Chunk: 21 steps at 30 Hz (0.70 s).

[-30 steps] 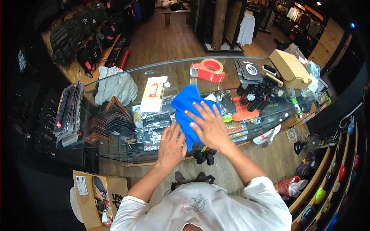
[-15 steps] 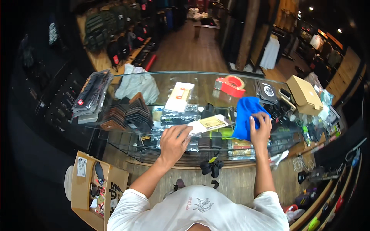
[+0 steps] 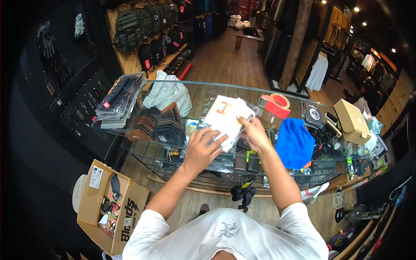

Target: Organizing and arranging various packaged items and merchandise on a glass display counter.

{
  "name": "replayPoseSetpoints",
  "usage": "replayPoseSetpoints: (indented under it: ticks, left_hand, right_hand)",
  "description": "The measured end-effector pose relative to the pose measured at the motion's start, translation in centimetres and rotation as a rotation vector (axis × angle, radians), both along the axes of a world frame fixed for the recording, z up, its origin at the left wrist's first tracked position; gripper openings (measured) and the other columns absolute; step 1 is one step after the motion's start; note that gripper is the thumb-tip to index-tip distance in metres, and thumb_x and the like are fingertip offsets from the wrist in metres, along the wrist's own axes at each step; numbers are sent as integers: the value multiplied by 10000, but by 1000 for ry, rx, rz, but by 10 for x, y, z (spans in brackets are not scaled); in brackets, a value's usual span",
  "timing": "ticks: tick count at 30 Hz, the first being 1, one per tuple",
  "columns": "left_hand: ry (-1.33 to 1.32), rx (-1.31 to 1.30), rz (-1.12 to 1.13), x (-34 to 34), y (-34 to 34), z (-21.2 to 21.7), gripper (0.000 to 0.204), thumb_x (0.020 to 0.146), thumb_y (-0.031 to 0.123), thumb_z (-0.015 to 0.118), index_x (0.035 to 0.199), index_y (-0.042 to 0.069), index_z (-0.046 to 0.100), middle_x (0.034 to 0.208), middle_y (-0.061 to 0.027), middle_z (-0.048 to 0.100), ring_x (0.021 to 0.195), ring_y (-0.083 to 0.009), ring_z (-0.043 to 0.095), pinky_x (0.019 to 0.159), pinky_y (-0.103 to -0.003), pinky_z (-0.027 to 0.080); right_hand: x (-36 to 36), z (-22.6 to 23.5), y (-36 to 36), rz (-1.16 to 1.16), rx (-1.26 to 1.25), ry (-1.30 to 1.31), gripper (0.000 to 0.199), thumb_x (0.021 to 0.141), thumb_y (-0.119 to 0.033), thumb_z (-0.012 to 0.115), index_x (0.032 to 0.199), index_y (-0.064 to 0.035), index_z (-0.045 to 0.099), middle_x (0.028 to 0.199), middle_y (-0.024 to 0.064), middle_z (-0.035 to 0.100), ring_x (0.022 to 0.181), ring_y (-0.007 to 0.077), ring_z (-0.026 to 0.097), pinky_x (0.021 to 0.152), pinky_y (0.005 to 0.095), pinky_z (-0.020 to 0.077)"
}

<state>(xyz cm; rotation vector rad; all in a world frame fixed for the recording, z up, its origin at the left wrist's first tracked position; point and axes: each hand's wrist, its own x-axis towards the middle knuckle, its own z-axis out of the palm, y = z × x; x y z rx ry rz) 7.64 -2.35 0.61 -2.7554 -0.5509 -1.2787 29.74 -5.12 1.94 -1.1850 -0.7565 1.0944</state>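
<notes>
Both my hands meet over a stack of flat white packets (image 3: 226,119) lying on the glass counter (image 3: 203,93). My left hand (image 3: 203,149) rests on the stack's near edge with fingers spread over it. The fingers of my right hand (image 3: 255,134) pinch the stack's right corner, lifting it a little. A blue cloth (image 3: 294,143) lies bunched on the glass just right of my right wrist, touched by neither hand.
A red tape dispenser (image 3: 274,105) and a tan cardboard box (image 3: 352,121) sit to the right. Dark wallets (image 3: 157,126), a white plastic bag (image 3: 168,94) and black packaged items (image 3: 119,99) lie to the left. An open carton (image 3: 112,203) stands on the floor.
My right hand left the blue cloth on the glass and moved left to the white packets. My left hand moved onto the packets too.
</notes>
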Motion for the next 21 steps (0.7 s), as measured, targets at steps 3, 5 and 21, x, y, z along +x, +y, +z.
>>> replayPoseSetpoints:
  ticks: [3, 5, 21]
  left_hand:
    - [-25, -85, -54, -4, 17, 9, 522, 806, 366, 814, 1259, 140, 686, 1187, -47, 648, 1129, -289, 580, 960, -437, 445]
    - [-136, -189, -41, -3, 33, 9, 470, 831, 275, 800, 1245, 88, 680, 1201, -104, 652, 1144, -319, 584, 1010, -446, 439]
    - [133, -532, -191, 0, 103, -18, 406, 911, 80, 691, 1309, 155, 665, 1505, -237, 442, 1334, -441, 490, 1106, -488, 430]
  right_hand:
    - [23, -6, 46, -4, 57, -150, 311, 970, -202, 682, 1241, -76, 596, 1081, 30, 717, 902, 149, 689, 679, 268, 530]
    - [22, -9, 76, -20, 99, -145, 309, 961, -192, 700, 1216, -54, 593, 1057, 36, 723, 896, 145, 694, 669, 263, 535]
    - [64, 4, 148, 191, -307, -1342, 859, 741, -664, 768, 1221, 46, 698, 1146, 261, 717, 1075, 364, 704, 954, 416, 546]
